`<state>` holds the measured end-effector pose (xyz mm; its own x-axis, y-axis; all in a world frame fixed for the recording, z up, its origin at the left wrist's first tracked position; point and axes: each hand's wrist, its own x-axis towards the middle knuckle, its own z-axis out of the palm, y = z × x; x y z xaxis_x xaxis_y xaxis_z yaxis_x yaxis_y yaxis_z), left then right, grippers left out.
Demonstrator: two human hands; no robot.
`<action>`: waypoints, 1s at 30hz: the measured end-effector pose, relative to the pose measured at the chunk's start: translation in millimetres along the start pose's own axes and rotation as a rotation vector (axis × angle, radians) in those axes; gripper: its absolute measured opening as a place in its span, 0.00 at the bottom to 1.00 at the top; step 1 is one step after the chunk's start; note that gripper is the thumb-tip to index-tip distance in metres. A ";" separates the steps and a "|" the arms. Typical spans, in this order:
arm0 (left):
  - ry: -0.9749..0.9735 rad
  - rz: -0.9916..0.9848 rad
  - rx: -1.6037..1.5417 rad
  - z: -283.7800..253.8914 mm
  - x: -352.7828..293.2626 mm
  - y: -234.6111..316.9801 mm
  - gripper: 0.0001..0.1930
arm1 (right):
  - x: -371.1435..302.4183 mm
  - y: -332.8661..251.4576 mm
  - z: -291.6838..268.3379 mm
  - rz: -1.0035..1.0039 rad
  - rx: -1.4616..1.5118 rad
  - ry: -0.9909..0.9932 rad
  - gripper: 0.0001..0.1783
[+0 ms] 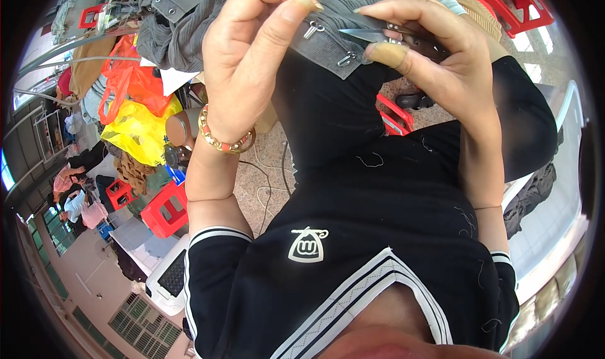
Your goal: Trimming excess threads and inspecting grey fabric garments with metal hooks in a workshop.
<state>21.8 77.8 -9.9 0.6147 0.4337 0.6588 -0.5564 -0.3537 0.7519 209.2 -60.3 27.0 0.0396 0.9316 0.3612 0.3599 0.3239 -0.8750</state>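
My left hand (242,63) is raised at the top, thumb and forefinger brought together; anything held between them is too small to make out. A gold and orange bangle (217,138) circles that wrist. In my right hand (454,69) are small thread snips (364,35), their pointed silver blade aimed left toward the other hand and the dark handle inside my fingers. Beneath both hands a grey ribbed garment (337,47) drapes over my lap. Two small shiny metal fasteners, an upper one (312,29) and a lower one (346,59), lie on its grey panel.
More grey clothing (179,28) is heaped at the upper left. Below it are red (129,75) and yellow (142,132) plastic bags. Red stools stand left (165,209) and upper right (513,6). A white bin (561,189) with dark cloth is at right. Cables (268,189) cross the floor.
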 end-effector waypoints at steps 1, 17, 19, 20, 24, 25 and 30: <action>-0.109 0.290 -0.359 -0.6 4.9 -13.1 0.13 | 2.9 -0.8 -0.5 -0.004 0.000 -0.003 0.18; 0.087 -0.357 0.365 16.6 4.7 52.8 0.08 | 16.0 5.5 6.3 -0.087 -0.041 -0.082 0.15; 0.168 -0.334 0.269 11.2 1.0 49.5 0.09 | 16.0 6.3 5.6 -0.104 -0.061 -0.083 0.14; 0.239 -0.295 0.172 8.4 1.1 48.7 0.09 | 14.8 8.2 3.1 -0.103 -0.052 -0.036 0.14; 0.395 0.008 0.427 -10.8 0.1 54.2 0.12 | -5.8 13.5 -10.7 0.163 0.162 0.124 0.17; 0.371 0.082 0.590 -14.9 -2.9 56.7 0.15 | -11.6 9.8 -15.9 0.276 0.135 0.113 0.20; -0.378 -0.055 0.837 -3.3 3.8 73.4 0.22 | -32.3 29.0 -11.6 0.157 0.166 0.034 0.27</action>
<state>-18.6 56.2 47.7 0.8521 0.2200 0.4750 -0.0251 -0.8892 0.4569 229.2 -82.9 -6.3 0.1155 0.9677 0.2242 0.1883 0.2003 -0.9615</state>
